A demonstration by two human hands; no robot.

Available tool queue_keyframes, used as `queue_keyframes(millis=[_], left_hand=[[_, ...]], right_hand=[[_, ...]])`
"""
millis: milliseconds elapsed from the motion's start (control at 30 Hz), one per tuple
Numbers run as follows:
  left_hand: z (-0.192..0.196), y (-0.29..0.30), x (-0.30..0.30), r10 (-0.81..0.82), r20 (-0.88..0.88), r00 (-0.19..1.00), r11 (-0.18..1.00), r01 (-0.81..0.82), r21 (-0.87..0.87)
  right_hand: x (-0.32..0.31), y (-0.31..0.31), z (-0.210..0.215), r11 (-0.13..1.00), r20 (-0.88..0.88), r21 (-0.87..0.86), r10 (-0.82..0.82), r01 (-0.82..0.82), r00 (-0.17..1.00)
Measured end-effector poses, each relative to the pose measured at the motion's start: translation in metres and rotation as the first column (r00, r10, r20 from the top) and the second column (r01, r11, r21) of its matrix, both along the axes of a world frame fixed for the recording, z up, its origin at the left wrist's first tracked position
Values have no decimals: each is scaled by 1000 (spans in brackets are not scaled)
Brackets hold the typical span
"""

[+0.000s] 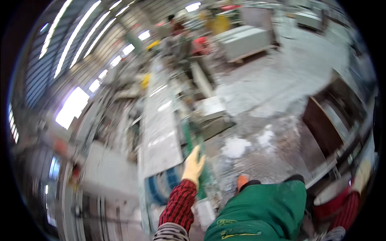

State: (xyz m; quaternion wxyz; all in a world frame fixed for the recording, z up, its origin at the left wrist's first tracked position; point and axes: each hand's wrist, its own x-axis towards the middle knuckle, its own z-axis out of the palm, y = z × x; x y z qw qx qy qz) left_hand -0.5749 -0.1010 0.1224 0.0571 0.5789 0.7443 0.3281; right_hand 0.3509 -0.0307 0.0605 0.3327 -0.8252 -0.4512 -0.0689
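Observation:
My left hand, in a pale yellow glove and a red-black checked sleeve, reaches over the green side rail of a long conveyor. Its thumb and fingers are spread, and I see nothing in them. Beside it lies a long grey slab on the conveyor, with blue rollers or bands showing at its near end. At the far right rim my right hand, in a similar glove, is smeared by motion. It is close to a red bucket; whether it touches anything cannot be made out.
A green apron covers my front. To the right stands a brown open box or frame. Wet floor with white puddles lies ahead. Farther off are a stack of pale slabs on a pallet and white blocks beside the conveyor.

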Motion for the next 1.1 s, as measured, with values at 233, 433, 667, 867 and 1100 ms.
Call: queue_keyframes(millis=[233, 433, 667, 867, 1100], left_hand=[[-41, 9, 12, -76, -312, 947, 993, 44, -110], [-36, -45, -6, 26, -463, 886, 989, -91, -119], [-41, -57, 11, -9, -529, 849, 990, -68, -125], [-41, -53, 10, 4, -561, 828, 996, -53, -71], [-34, -57, 19, 30, -534, 845, 998, -52, -27]], right_hand=[[-93, -10, 69, 986, 592, 82, -167, 146, 789], [-118, -40, 104, 986, 459, 131, -153, 104, 875], [-105, -62, 101, 982, 532, 168, -161, 82, 831], [-113, -63, 101, 990, 478, 104, -134, 96, 868], [-117, -65, 97, 989, 500, 123, -128, 75, 857]])
